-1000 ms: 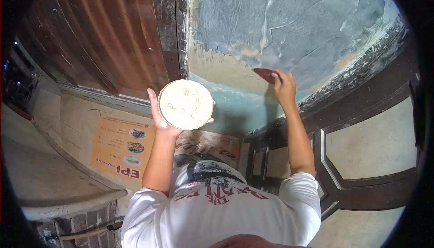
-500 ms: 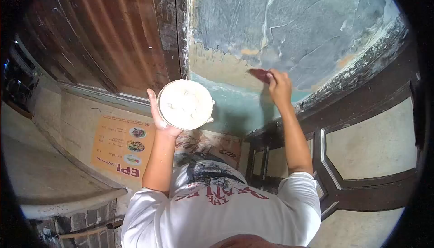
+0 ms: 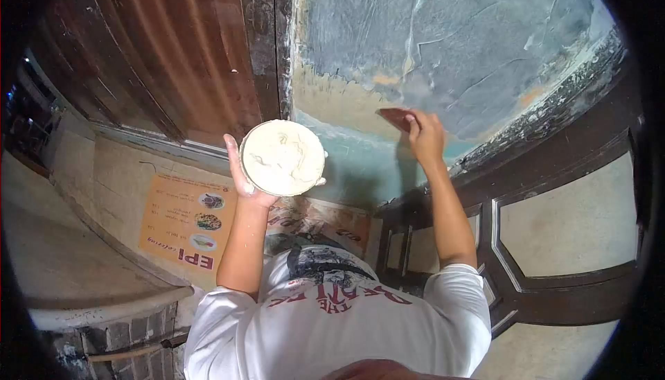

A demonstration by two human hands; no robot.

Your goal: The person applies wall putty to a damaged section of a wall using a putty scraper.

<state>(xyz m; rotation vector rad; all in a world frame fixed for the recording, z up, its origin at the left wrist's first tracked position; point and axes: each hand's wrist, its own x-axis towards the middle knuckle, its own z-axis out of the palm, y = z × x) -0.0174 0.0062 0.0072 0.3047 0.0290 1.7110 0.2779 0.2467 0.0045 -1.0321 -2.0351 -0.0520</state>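
Head view: the wall is edged left by brown panelling, right by dark trim; a gap is seen between right hand and left hand. In the right, a scraper is pinched, pointed toward the wall's left edge; in the left, a paste-filled container is cradled.
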